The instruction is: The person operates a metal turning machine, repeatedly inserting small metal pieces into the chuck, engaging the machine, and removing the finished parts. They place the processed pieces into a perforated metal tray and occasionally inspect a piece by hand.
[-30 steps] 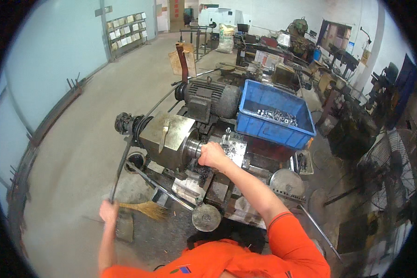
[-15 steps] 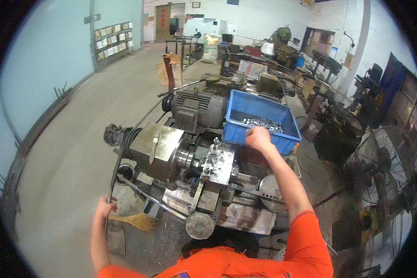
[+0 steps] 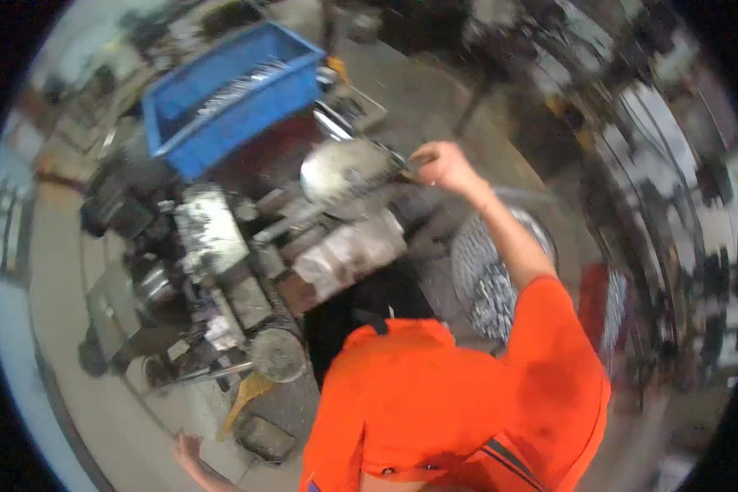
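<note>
My right hand (image 3: 444, 166) is closed around the end of a dark lever (image 3: 403, 170), just right of a round metal disc (image 3: 344, 170) on the lathe. The lathe's tool block (image 3: 211, 230) and its smaller round handwheel (image 3: 278, 355) lie to the left. Low on the left, my left hand (image 3: 189, 447) is closed at the lower end of a long thin rod (image 3: 149, 407) that runs up to the machine. Motion blur hides the finger details of both hands.
A blue plastic bin (image 3: 230, 135) with small shiny metal parts stands behind the machine. By my right arm is a round container (image 3: 459, 262) full of small metal pieces. A straw broom (image 3: 246, 400) and a dark metal tray (image 3: 266, 438) lie at the lower left.
The view has swung to the right and down. My right hand has left the front edge of the blue bin and closed on the lever. My left hand stays at the rod.
</note>
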`<state>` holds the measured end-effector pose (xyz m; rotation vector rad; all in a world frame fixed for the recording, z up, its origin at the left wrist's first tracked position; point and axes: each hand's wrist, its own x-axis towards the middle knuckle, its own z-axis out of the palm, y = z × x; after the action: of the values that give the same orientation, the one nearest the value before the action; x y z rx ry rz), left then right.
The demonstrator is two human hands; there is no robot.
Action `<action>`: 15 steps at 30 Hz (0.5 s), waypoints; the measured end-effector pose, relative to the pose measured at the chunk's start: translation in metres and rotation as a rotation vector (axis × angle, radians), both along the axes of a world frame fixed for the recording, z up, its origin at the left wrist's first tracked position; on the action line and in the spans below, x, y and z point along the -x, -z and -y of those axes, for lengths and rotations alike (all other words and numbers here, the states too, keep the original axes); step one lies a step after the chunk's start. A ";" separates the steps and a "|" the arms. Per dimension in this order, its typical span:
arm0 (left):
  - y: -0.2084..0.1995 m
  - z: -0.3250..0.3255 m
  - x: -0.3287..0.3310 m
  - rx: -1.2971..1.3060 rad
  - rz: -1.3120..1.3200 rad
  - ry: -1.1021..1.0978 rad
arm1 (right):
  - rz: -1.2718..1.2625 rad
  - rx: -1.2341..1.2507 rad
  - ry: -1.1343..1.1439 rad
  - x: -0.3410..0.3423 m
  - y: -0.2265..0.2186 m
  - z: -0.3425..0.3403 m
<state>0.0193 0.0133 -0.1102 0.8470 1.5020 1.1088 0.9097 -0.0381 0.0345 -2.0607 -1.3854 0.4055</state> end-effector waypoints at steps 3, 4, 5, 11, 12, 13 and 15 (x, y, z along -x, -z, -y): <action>-0.003 0.002 -0.018 0.057 0.012 -0.129 | 0.208 0.035 0.183 -0.068 0.052 0.107; -0.006 0.014 -0.017 0.067 0.011 -0.141 | 0.331 0.072 0.180 -0.073 0.059 0.129; -0.012 0.008 -0.019 0.075 0.005 -0.130 | 0.279 0.253 0.254 -0.076 0.069 0.151; -0.011 -0.024 0.002 0.286 -0.118 -0.189 | 0.207 0.838 0.384 -0.074 0.138 0.229; -0.012 -0.022 0.001 0.297 -0.137 -0.198 | 0.207 0.855 0.419 -0.074 0.138 0.234; -0.012 -0.022 -0.005 0.307 -0.151 -0.209 | 0.212 0.870 0.454 -0.066 0.116 0.229; -0.016 -0.021 -0.007 0.294 -0.160 -0.200 | 0.242 0.891 0.457 -0.067 0.106 0.232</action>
<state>0.0265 0.0339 -0.0938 0.6018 1.8620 0.9469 0.9770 -0.2704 -0.0715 -3.1437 -0.8543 0.6645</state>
